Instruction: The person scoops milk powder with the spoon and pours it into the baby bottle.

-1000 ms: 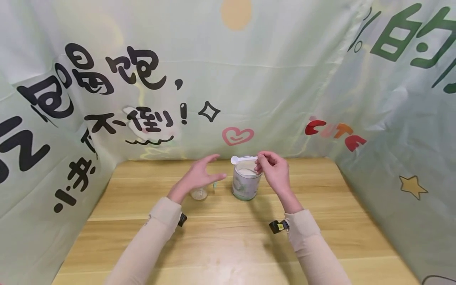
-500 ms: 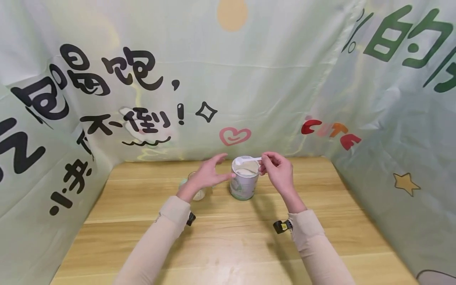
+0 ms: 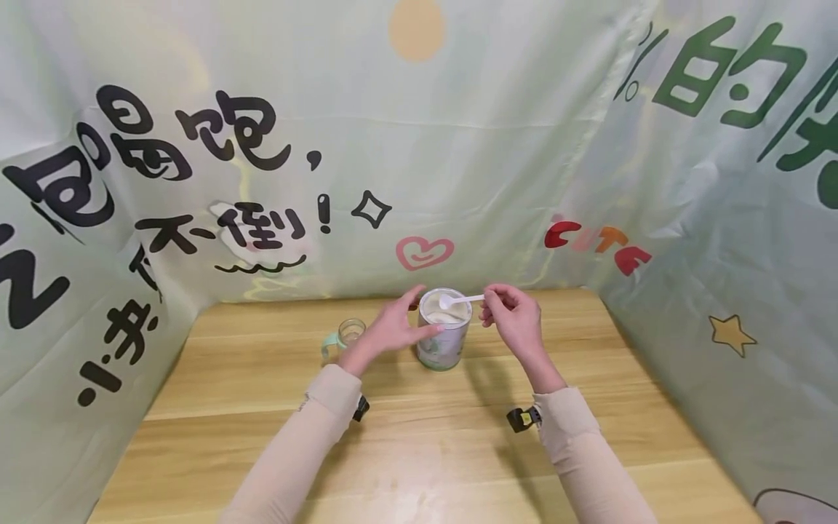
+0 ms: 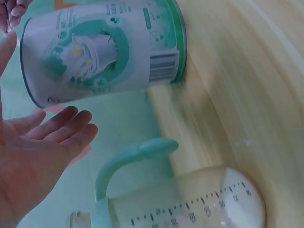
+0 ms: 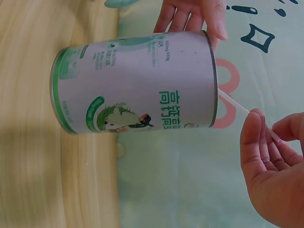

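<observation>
The small white scoop (image 3: pixel 460 299) hangs over the open powder tin (image 3: pixel 444 338), just beyond your right hand (image 3: pixel 517 320), whose fingers (image 5: pixel 254 137) pinch its thin handle end; it looks light, stiff and easily tipped, so keep hold near that end and level. Your left hand (image 3: pixel 393 327) lies open, fingers straight along the tin's side. A handled measuring cup (image 3: pixel 343 336) stands on the bench (image 3: pixel 419 444), just outside the left fingers.
</observation>
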`<action>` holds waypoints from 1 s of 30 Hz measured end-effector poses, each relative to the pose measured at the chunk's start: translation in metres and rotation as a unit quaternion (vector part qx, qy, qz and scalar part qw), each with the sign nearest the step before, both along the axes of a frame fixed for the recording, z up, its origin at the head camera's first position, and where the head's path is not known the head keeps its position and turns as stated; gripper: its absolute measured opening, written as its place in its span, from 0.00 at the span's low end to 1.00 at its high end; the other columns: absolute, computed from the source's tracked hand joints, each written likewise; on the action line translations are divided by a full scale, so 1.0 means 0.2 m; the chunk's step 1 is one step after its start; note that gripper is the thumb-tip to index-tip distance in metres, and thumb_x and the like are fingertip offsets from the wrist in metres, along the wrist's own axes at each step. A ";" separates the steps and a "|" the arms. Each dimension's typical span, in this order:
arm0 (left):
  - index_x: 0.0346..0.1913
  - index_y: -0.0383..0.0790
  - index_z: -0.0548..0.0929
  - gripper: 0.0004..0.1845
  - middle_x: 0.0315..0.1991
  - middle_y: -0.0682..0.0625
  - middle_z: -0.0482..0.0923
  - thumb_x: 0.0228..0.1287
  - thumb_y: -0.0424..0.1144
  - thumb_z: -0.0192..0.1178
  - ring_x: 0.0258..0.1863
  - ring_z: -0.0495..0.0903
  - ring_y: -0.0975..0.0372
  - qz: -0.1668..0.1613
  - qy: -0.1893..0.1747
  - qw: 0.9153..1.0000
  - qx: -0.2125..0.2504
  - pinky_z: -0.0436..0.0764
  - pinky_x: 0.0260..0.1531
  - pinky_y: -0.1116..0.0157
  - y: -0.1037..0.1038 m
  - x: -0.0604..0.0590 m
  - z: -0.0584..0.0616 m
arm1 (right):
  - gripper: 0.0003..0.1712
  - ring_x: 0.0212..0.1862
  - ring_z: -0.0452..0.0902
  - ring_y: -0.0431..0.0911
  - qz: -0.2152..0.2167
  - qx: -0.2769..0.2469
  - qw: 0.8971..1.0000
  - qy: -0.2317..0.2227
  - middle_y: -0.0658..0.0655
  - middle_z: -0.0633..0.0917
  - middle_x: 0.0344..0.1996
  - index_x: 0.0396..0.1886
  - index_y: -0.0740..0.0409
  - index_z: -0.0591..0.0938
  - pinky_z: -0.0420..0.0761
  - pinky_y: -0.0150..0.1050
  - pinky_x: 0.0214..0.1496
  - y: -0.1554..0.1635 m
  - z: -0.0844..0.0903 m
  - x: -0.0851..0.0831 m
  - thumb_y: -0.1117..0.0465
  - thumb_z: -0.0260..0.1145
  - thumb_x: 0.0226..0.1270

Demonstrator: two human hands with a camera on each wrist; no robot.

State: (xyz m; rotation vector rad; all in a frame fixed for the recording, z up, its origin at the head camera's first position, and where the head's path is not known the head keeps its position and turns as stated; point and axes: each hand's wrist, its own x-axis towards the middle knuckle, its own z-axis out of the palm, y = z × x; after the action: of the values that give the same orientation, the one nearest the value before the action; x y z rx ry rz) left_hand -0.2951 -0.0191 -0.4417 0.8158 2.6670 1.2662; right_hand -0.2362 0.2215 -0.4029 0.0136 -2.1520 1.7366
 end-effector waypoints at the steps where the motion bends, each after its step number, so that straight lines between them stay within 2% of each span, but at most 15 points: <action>1: 0.84 0.43 0.58 0.55 0.74 0.35 0.72 0.62 0.62 0.73 0.73 0.74 0.42 0.000 0.000 1.000 0.001 0.74 0.71 0.39 0.01 0.00 0.00 | 0.14 0.25 0.83 0.37 -0.001 0.003 1.000 -0.001 0.72 0.86 0.34 0.46 0.71 0.85 0.88 0.33 0.30 0.00 0.00 0.00 0.60 0.65 0.78; 4: 0.83 0.40 0.58 0.54 0.74 0.37 0.73 0.63 0.61 0.72 0.72 0.75 0.44 0.002 0.007 1.000 -0.001 0.74 0.71 0.40 0.03 0.01 0.00 | 0.13 0.25 0.83 0.36 -0.003 0.010 1.000 -0.003 0.71 0.87 0.34 0.46 0.69 0.86 0.88 0.33 0.30 0.01 -0.01 0.01 0.60 0.65 0.78; 9: 0.84 0.36 0.56 0.56 0.75 0.35 0.72 0.64 0.61 0.71 0.73 0.75 0.44 0.011 0.009 1.000 -0.006 0.72 0.73 0.41 0.05 0.02 -0.01 | 0.12 0.25 0.83 0.37 -0.007 0.031 0.999 -0.004 0.55 0.87 0.28 0.45 0.67 0.86 0.88 0.34 0.30 0.02 -0.02 0.00 0.61 0.65 0.78; 11: 0.84 0.36 0.56 0.56 0.75 0.35 0.72 0.64 0.62 0.71 0.72 0.75 0.44 0.016 0.007 1.000 -0.008 0.72 0.73 0.41 0.05 0.02 -0.01 | 0.12 0.25 0.84 0.39 -0.010 0.044 0.999 -0.008 0.52 0.86 0.27 0.45 0.66 0.87 0.89 0.36 0.30 0.02 -0.03 0.00 0.60 0.65 0.78; 16: 0.84 0.37 0.55 0.56 0.73 0.36 0.74 0.64 0.63 0.71 0.70 0.77 0.46 0.016 0.002 1.000 -0.001 0.75 0.71 0.43 0.05 0.02 -0.02 | 0.12 0.26 0.85 0.41 -0.014 0.072 0.997 -0.011 0.64 0.88 0.32 0.47 0.64 0.88 0.90 0.41 0.32 0.01 -0.03 0.00 0.59 0.65 0.78; 18: 0.84 0.37 0.55 0.57 0.73 0.36 0.74 0.64 0.63 0.71 0.70 0.77 0.46 0.016 -0.002 1.000 0.004 0.75 0.71 0.43 0.05 0.02 -0.02 | 0.12 0.25 0.84 0.40 -0.013 0.082 0.996 -0.011 0.67 0.88 0.33 0.47 0.63 0.89 0.89 0.39 0.31 0.01 -0.03 -0.01 0.60 0.65 0.77; 26: 0.83 0.37 0.57 0.55 0.72 0.37 0.75 0.64 0.61 0.71 0.70 0.78 0.46 0.013 -0.007 1.000 0.013 0.77 0.70 0.43 0.05 0.03 -0.01 | 0.15 0.29 0.87 0.52 0.003 0.124 0.992 -0.032 0.70 0.89 0.34 0.54 0.62 0.89 0.84 0.32 0.29 -0.02 -0.01 0.00 0.58 0.65 0.78; 30: 0.83 0.36 0.57 0.54 0.71 0.37 0.76 0.65 0.60 0.72 0.69 0.78 0.46 0.008 -0.003 1.000 0.016 0.77 0.70 0.45 0.05 0.02 -0.01 | 0.17 0.29 0.86 0.51 0.009 0.142 0.989 -0.043 0.69 0.90 0.34 0.55 0.64 0.88 0.83 0.31 0.29 -0.03 -0.01 0.00 0.58 0.64 0.79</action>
State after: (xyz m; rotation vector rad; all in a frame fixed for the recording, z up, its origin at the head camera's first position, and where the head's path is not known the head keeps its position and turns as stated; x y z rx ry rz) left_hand -0.2901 -0.0084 -0.4438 0.7942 2.6610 1.3155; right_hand -0.2354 0.2159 -0.4044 0.0329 -2.4529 1.4484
